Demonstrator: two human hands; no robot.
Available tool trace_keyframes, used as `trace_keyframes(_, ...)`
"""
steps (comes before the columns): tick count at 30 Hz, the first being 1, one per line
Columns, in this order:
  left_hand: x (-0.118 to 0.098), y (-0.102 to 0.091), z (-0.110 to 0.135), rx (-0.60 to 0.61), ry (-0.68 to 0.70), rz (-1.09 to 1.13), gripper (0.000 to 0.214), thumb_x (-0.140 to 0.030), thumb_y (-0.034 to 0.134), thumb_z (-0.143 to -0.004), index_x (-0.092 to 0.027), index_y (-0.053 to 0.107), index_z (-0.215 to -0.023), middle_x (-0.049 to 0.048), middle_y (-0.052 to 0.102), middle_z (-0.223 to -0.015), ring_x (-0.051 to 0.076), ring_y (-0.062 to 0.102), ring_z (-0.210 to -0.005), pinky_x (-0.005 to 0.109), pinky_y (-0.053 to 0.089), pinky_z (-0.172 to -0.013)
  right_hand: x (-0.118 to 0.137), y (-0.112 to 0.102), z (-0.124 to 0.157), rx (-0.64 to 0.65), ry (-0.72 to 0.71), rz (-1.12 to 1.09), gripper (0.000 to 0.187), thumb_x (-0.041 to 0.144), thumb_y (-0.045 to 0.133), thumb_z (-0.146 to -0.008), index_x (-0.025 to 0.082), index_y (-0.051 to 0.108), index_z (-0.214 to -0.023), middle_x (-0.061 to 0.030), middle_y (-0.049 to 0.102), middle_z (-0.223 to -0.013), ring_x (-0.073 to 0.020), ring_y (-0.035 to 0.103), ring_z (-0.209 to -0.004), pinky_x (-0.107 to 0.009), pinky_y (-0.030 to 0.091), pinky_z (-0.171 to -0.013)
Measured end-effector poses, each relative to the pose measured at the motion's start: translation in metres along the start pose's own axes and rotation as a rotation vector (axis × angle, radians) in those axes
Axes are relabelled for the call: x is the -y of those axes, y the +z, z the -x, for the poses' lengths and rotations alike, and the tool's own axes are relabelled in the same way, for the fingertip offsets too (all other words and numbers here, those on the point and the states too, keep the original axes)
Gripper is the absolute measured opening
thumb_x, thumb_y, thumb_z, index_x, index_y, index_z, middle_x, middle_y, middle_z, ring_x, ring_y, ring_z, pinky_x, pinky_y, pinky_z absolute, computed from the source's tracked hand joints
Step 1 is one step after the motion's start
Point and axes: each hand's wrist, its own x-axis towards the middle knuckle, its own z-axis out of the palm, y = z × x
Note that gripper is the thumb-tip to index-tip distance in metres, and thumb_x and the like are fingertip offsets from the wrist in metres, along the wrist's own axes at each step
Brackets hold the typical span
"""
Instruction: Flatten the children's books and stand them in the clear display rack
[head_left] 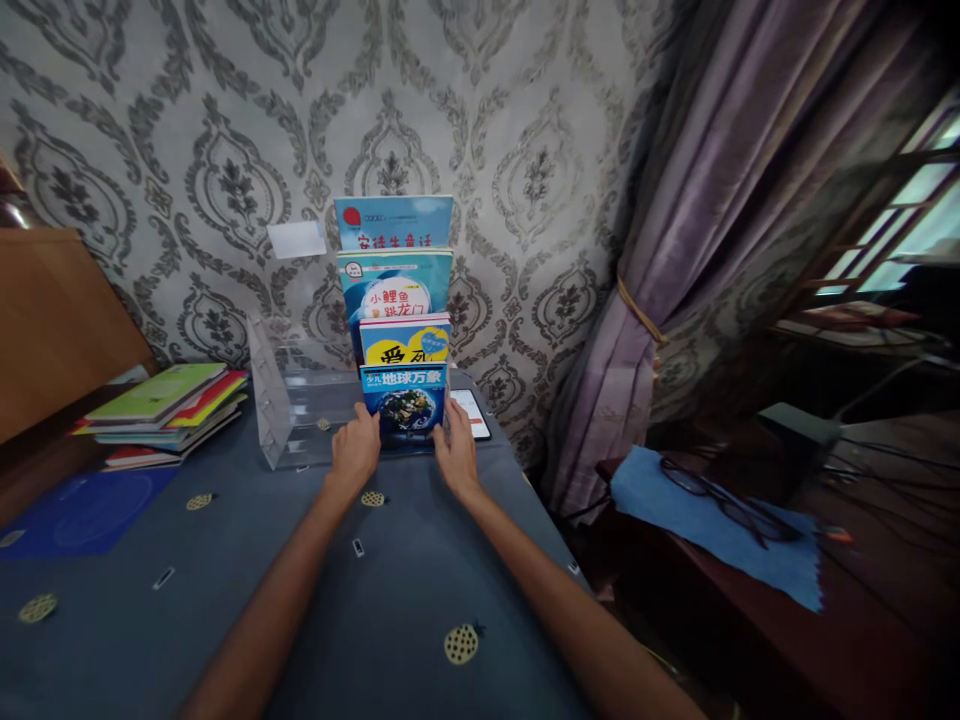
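the one view looks from the person's head, above the near side of the table [390, 610], facing forward and tipped down. it meets the patterned wall [510, 100] nearly square on and sees the tabletop at a slant from above. the forearms [536, 560] run in from the bottom edge, so the left hand [358, 440] and right hand [459, 455] lie at arm's length, near mid-picture. the standing books [405, 345] turn their covers to the lens. the sweep is wide, from a brown board [60, 320] at the left edge past a leaning curtain [697, 190] to a window [892, 235] at the right.
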Motion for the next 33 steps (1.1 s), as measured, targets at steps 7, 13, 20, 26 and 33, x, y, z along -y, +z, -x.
trace_keyframes(7, -0.002, 0.008, -0.003, 0.014, 0.027, -0.007, 0.036, -0.034, 0.029, -0.106, -0.01, 0.051, -0.12, 0.0202, 0.075, -0.098, 0.031, 0.074, -0.092, 0.036, 0.054, -0.075, 0.002, -0.002, 0.003, -0.001, -0.038, -0.028, 0.059, 0.026, 0.037, -0.097, 0.018, 0.032, -0.155, -0.0133, 0.045, -0.153, -0.0241, 0.041, -0.143, -0.05, 0.034, -0.12)
trace_keyframes(13, -0.001, 0.012, -0.004, 0.002, 0.026, -0.002, 0.035, -0.034, 0.029, -0.106, -0.011, 0.052, -0.118, 0.0197, 0.075, -0.097, 0.031, 0.074, -0.09, 0.037, 0.054, -0.075, -0.004, 0.003, 0.007, -0.006, -0.05, 0.032, 0.059, 0.023, 0.037, -0.097, 0.018, 0.032, -0.156, -0.0134, 0.043, -0.155, -0.0249, 0.038, -0.145, -0.052, 0.033, -0.12)
trace_keyframes(20, 0.0, 0.012, -0.003, 0.015, 0.034, 0.007, 0.033, -0.034, 0.03, -0.105, -0.012, 0.052, -0.118, 0.019, 0.075, -0.096, 0.031, 0.075, -0.09, 0.039, 0.054, -0.077, -0.003, 0.006, 0.01, -0.029, -0.068, 0.047, 0.06, 0.023, 0.036, -0.097, 0.017, 0.031, -0.156, -0.0144, 0.043, -0.155, -0.0255, 0.038, -0.145, -0.054, 0.032, -0.12)
trace_keyframes(26, 0.004, 0.013, -0.004, 0.014, 0.056, -0.008, 0.034, -0.035, 0.03, -0.105, -0.012, 0.052, -0.118, 0.0187, 0.075, -0.096, 0.033, 0.074, -0.089, 0.041, 0.055, -0.076, -0.002, 0.003, 0.01, -0.022, -0.049, 0.016, 0.059, 0.025, 0.038, -0.097, 0.019, 0.031, -0.156, -0.0134, 0.043, -0.155, -0.0255, 0.038, -0.145, -0.053, 0.033, -0.12)
trace_keyframes(33, 0.004, 0.008, -0.003, 0.015, 0.054, -0.004, 0.038, -0.037, 0.028, -0.106, -0.011, 0.053, -0.118, 0.0192, 0.075, -0.096, 0.031, 0.075, -0.089, 0.038, 0.055, -0.075, -0.001, 0.0, 0.01, -0.018, -0.049, -0.004, 0.057, 0.027, 0.039, -0.098, 0.016, 0.034, -0.154, -0.0152, 0.044, -0.154, -0.0248, 0.04, -0.145, -0.052, 0.035, -0.12)
